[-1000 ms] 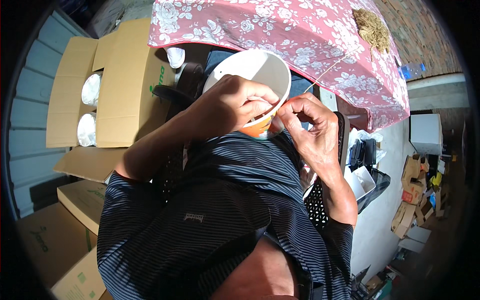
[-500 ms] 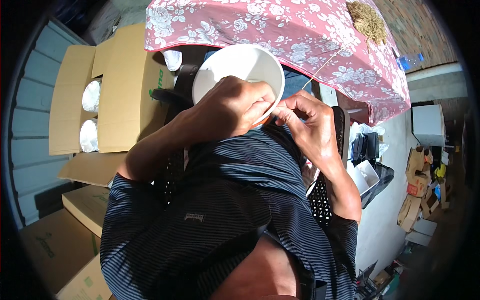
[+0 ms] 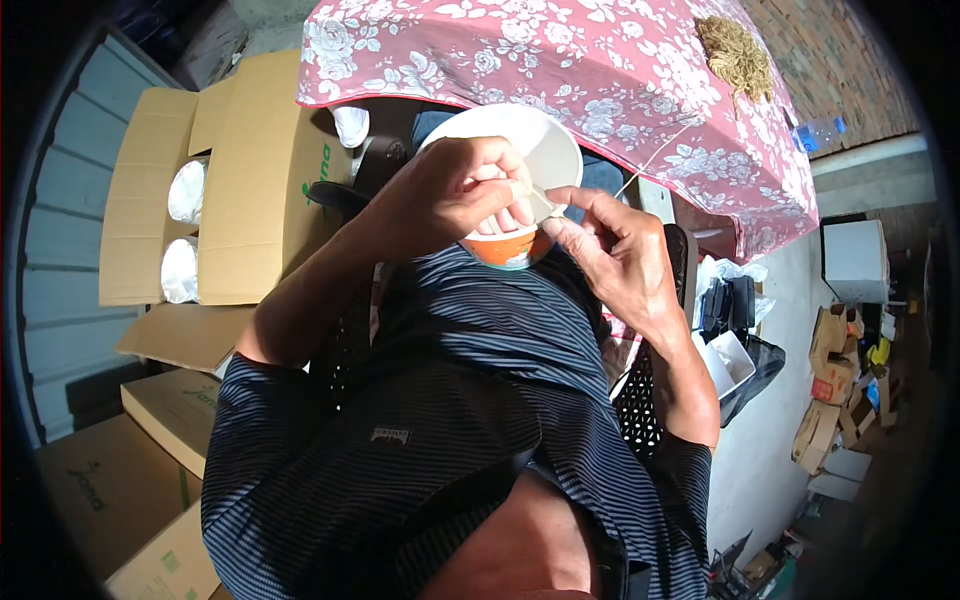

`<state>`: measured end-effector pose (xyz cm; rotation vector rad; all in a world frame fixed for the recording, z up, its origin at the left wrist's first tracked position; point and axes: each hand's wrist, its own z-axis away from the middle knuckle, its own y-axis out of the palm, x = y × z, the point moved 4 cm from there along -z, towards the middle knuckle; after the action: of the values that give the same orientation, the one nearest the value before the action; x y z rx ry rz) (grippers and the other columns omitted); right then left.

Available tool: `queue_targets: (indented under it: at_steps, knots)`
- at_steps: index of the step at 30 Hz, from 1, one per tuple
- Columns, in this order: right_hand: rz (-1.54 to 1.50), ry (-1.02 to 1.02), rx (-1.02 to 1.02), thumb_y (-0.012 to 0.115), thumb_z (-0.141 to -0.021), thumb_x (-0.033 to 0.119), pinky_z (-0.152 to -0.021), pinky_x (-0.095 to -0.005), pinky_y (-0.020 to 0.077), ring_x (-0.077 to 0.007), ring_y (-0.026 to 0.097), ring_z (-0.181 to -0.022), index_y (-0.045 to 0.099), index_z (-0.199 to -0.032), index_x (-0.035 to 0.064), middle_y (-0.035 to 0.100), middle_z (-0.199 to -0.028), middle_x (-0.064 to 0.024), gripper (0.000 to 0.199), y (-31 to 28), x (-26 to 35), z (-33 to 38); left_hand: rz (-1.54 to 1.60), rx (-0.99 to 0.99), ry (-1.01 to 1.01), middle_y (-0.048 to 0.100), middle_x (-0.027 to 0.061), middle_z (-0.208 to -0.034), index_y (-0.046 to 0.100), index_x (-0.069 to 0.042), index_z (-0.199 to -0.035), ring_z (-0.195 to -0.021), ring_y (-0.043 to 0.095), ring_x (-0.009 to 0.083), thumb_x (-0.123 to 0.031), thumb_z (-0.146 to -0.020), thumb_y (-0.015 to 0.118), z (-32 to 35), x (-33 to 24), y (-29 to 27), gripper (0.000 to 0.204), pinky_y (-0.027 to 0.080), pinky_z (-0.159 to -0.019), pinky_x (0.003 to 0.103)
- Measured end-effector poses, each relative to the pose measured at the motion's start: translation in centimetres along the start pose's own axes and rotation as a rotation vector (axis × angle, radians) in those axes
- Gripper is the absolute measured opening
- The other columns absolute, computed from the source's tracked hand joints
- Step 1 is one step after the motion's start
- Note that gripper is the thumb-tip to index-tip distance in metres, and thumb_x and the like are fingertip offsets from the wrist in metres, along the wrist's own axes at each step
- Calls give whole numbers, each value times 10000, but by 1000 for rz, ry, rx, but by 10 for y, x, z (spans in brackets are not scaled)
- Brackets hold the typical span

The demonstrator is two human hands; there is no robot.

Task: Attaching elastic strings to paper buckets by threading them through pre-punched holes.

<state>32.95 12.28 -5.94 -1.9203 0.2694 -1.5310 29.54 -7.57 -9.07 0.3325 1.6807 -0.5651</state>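
A large round tub (image 3: 550, 150), white inside and orange outside, sits in my lap. My left hand (image 3: 465, 195) is over its left side, fingers curled and thumb against the forefinger, some fingertips in shadow. At the near right rim my right hand (image 3: 620, 250) pinches thumb to forefinger. Between the two hands is a small pale, flat piece (image 3: 544, 206); both sets of fingertips appear to grip it, though its kind is unclear. A thin tan string (image 3: 655, 155) runs from the table down to behind my right hand, where its end is hidden.
A pink floral cloth (image 3: 450, 50) covers the table ahead, with a tan skein of string (image 3: 738, 58) on its right. An open carton (image 3: 270, 180) holding white rolled packages (image 3: 185, 192) stands at left. At right are a white box (image 3: 728, 362) and a water bottle (image 3: 820, 132).
My left hand has lifted slightly and turned, showing its fingers. The pale piece now shows between my hands. The tub has shifted a little right and nearer, showing more orange side.
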Motion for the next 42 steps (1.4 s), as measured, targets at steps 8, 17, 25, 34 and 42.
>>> queue_targets:
  at_steps: [8, 17, 25, 34, 42]
  knots:
    - [-312, 177, -76, 697, -991, 142, -581, -232, 469, -42, 599, -641, 754, -1003, -25, 717, -738, -21, 177, 8, -25, 0, 128, -34, 6, 748, 125, -987, 637, 77, -1064, -892, 695, 118, -143, -1070, 524, -12, 9, -2, 247, 556, -794, 270]
    - [-380, 209, -151, 694, -990, 140, -537, -204, 405, -13, 530, -616, 763, -1010, -5, 679, -725, 30, 162, 12, -34, -4, -58, 13, 45, 768, 126, -963, 747, 63, -1055, -913, 711, 127, -133, -959, 734, -22, 8, 8, 218, 576, -832, 282]
    - [-353, 190, -124, 680, -1002, 137, -537, -210, 414, -8, 522, -606, 755, -993, -9, 673, -713, 28, 164, 13, -38, -4, -12, -44, 150, 750, 123, -881, 735, 69, -978, -834, 689, 111, -125, -941, 713, -36, 7, 15, 199, 551, -789, 280]
    - [-448, 138, -172, 622, -999, 40, -559, -215, 472, -35, 477, -641, 543, -1276, -10, 467, -732, 43, 292, -5, -43, 3, 236, 4, 98, 708, 105, -996, 649, 75, -1050, -917, 679, 142, -148, -1052, 563, -40, 21, 15, 240, 541, -854, 283]
    - [-196, 134, -130, 671, -962, 27, -602, -225, 433, -55, 499, -670, 555, -1305, -24, 522, -759, 24, 365, -18, -40, 18, 446, 42, -62, 697, 162, -1090, 602, 55, -1143, -989, 687, 183, -232, -1082, 532, -42, 30, 19, 302, 573, -909, 334]
